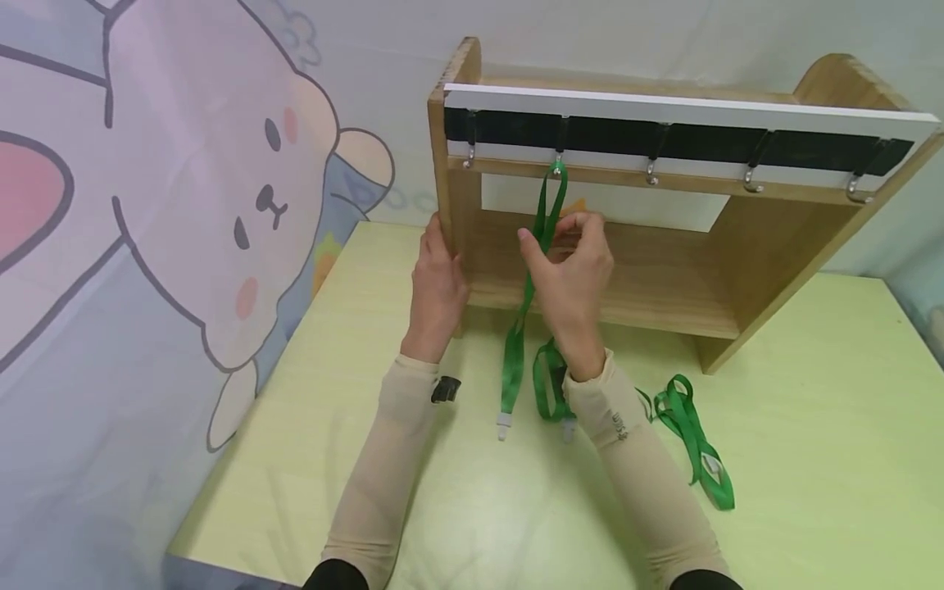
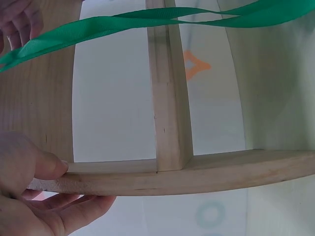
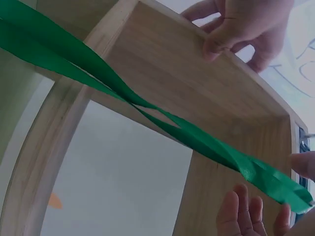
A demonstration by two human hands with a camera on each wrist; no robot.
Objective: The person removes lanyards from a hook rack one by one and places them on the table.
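A green lanyard (image 1: 514, 360) hangs from the second hook from the left on a wooden shelf (image 1: 649, 283). In the head view my right hand (image 1: 575, 270) is beside the strap's upper part. Its thumb and fingers are apart in the right wrist view, with the strap passing between them, not pinched. My left hand (image 1: 438, 287) grips the shelf's left side panel; the left wrist view shows the thumb on one face and the fingers (image 2: 88, 211) on the other. Partly behind my right wrist, a second green lanyard (image 1: 544, 385) lies on the table.
Other metal hooks (image 1: 752, 180) line the black-and-white strip across the shelf's front. Another green lanyard (image 1: 693, 434) lies bunched on the pale yellow table (image 1: 826, 459) to the right. A small black clip (image 1: 446, 389) is near my left wrist. A cartoon-printed cloth (image 1: 184, 205) covers the wall.
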